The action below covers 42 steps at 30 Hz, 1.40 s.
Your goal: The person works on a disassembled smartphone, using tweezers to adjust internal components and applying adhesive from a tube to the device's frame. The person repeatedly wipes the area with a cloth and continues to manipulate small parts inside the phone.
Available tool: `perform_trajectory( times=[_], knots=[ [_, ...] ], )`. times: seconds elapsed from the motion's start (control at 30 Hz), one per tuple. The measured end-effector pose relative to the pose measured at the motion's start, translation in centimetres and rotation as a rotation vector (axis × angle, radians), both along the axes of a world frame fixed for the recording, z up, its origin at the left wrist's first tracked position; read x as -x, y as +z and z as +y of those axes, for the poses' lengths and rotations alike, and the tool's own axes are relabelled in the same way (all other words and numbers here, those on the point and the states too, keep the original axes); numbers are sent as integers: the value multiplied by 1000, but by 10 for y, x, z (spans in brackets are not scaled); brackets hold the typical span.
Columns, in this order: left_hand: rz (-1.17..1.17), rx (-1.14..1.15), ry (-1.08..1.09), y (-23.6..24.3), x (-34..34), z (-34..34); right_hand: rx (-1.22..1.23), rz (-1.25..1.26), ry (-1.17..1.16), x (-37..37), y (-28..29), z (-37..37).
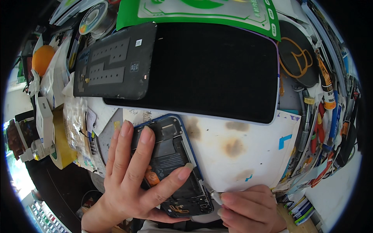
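An opened phone (167, 155), its battery and inner boards bare inside a blue frame, lies tilted at the near middle. My left hand (136, 174) is laid over it with fingers spread across the inside and the left edge, its thumb along the bottom edge, holding it steady. My right hand (252, 209) is closed in a pinch on a small tool with a pale metallic end (215, 197). That end meets the phone's lower right edge; the rest of the tool is hidden by my fingers.
Beyond the phone lie a large dark screen panel (217, 70) and a dark phone back plate (112, 62) overlapping it. A scorched white sheet (233, 151) is underneath. Hand tools (322, 124) crowd the right; a solder spool (94, 18) and a tape roll (60, 145) stand left.
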<state>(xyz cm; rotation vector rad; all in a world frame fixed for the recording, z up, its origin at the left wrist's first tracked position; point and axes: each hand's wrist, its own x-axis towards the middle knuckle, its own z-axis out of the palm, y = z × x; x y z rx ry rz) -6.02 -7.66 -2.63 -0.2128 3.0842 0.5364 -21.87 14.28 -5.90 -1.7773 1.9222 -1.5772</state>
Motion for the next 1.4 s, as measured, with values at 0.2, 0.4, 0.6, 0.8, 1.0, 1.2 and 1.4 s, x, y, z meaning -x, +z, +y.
perform_trajectory(
  times=[0.2, 0.4, 0.6, 0.8, 1.0, 1.2, 1.4],
  knots=[
    [-12, -12, -39, -1, -2, -2, -98, 54, 30, -1, 6, -1],
    [5, 8, 13, 0, 1, 1, -118, -13, -25, -5, 8, -1],
    [9, 6, -6, -1, 0, 0, -126, -51, -13, -2, 17, -1],
    [-9, -4, -26, 0, 0, -1, -143, 117, 50, 3, 9, -1],
    [24, 21, 3, 1, 2, 1, -5, 78, -20, -3, -6, -1],
    [30, 14, -5, -2, -1, 0, -117, 6, -11, -1, 12, -2],
    [38, -24, -37, 2, 1, -3, -170, 55, -89, -7, 19, -5]
  ],
)
